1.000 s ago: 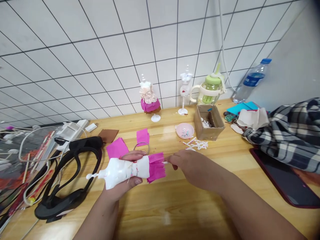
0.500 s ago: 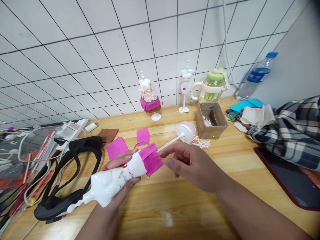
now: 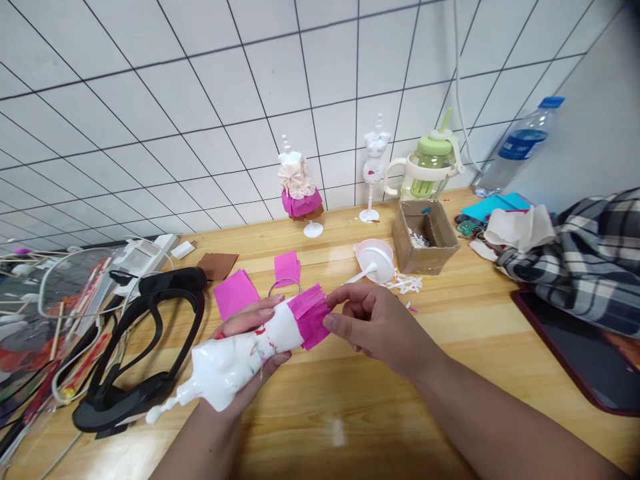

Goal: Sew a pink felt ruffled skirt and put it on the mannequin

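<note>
My left hand [image 3: 250, 353] grips a small white dress-form mannequin [image 3: 235, 360] laid on its side, neck knob pointing lower left. A pink crepe paper skirt [image 3: 310, 313] wraps its waist end. My right hand [image 3: 373, 320] pinches the edge of that pink skirt with thumb and fingers. The mannequin's thin pole and round white base [image 3: 376, 263] stick out to the upper right, beyond my right hand.
Loose pink paper pieces [image 3: 235, 293] and a metal ring [image 3: 283, 287] lie on the wooden table [image 3: 350, 413]. A dressed mannequin [image 3: 299, 190], a bare one [image 3: 374, 167], a cardboard box [image 3: 424, 237], a green cup [image 3: 430, 167], a bottle [image 3: 520, 143], plaid cloth [image 3: 585, 260] and a black headset [image 3: 135, 347] surround them.
My left hand tilted the mannequin so its neck points lower left and its base swung up to the right. My right hand let go of the pole and took hold of the pink skirt.
</note>
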Demonstrator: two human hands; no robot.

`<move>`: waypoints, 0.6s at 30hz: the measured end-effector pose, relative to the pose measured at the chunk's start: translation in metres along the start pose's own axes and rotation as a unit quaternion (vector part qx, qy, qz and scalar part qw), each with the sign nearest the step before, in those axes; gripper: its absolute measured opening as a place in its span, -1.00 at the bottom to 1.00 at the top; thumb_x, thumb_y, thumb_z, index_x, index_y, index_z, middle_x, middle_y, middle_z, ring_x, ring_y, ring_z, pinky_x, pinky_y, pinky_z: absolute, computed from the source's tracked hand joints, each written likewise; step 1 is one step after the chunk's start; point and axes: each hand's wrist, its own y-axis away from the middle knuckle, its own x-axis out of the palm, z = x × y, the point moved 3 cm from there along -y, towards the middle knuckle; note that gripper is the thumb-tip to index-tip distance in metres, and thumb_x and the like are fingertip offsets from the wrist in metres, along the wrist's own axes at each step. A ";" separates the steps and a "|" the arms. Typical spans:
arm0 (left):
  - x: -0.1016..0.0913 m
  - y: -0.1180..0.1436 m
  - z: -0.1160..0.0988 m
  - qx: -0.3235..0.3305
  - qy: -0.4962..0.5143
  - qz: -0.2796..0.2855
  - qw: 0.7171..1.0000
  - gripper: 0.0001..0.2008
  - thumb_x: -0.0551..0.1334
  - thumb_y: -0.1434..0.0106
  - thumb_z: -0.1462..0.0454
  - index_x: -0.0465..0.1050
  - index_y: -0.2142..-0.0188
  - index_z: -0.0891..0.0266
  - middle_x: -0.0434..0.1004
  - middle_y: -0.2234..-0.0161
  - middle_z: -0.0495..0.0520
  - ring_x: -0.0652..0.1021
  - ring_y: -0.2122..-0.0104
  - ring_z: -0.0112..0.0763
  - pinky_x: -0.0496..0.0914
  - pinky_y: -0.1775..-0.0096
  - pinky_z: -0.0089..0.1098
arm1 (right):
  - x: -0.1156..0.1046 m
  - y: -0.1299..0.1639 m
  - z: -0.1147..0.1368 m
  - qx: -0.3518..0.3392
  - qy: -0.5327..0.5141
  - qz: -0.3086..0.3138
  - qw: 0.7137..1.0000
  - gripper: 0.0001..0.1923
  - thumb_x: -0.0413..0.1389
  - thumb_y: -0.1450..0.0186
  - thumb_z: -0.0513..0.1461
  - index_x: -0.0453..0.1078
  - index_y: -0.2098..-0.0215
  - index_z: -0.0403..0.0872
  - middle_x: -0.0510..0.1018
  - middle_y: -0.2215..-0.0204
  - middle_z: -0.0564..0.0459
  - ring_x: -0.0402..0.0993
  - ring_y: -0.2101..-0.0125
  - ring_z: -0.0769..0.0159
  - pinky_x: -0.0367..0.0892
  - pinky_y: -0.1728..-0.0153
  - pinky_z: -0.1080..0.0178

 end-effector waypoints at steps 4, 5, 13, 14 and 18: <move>0.002 -0.001 0.000 -0.005 -0.009 0.011 1.000 -0.53 0.40 -0.07 0.40 0.43 0.02 0.15 0.55 0.03 0.14 0.51 -0.07 -0.11 0.44 -0.10 -0.08 | -0.001 -0.001 0.000 -0.004 -0.001 -0.011 1.000 -0.81 0.29 -0.14 -0.16 0.46 0.33 -0.08 0.28 0.74 0.29 0.15 0.72 0.57 0.06 0.71 0.47; 0.002 -0.001 0.000 -0.004 -0.010 0.012 1.000 -0.53 0.40 -0.07 0.40 0.43 0.02 0.15 0.55 0.03 0.14 0.52 -0.07 -0.12 0.44 -0.11 -0.08 | -0.002 -0.001 0.000 -0.002 -0.002 -0.008 1.000 -0.81 0.30 -0.13 -0.16 0.46 0.34 -0.08 0.28 0.74 0.29 0.15 0.72 0.58 0.07 0.71 0.47; 0.000 -0.002 0.000 -0.006 -0.039 0.010 0.999 -0.55 0.41 -0.06 0.36 0.46 0.04 0.09 0.57 0.07 0.12 0.54 -0.04 -0.07 0.48 -0.07 -0.06 | -0.001 -0.002 0.000 0.013 0.009 0.030 0.999 -0.79 0.28 -0.15 -0.14 0.49 0.32 -0.11 0.29 0.73 0.27 0.11 0.73 0.59 0.04 0.72 0.46; 0.001 -0.003 -0.002 -0.001 -0.038 0.016 0.999 -0.55 0.41 -0.06 0.36 0.46 0.04 0.09 0.57 0.07 0.13 0.55 -0.03 -0.08 0.49 -0.05 -0.08 | -0.001 -0.003 -0.001 0.019 -0.009 0.037 0.999 -0.77 0.29 -0.13 -0.13 0.48 0.33 -0.12 0.28 0.73 0.27 0.09 0.73 0.59 0.02 0.72 0.46; 0.003 -0.006 -0.005 0.019 -0.020 0.029 0.999 -0.51 0.42 -0.05 0.37 0.45 0.01 0.07 0.56 0.02 0.11 0.56 -0.01 -0.14 0.51 -0.02 -0.16 | 0.001 -0.004 -0.004 0.061 -0.085 0.065 0.992 -0.66 0.34 -0.06 -0.06 0.45 0.35 -0.12 0.26 0.71 0.28 0.02 0.73 0.61 -0.06 0.76 0.46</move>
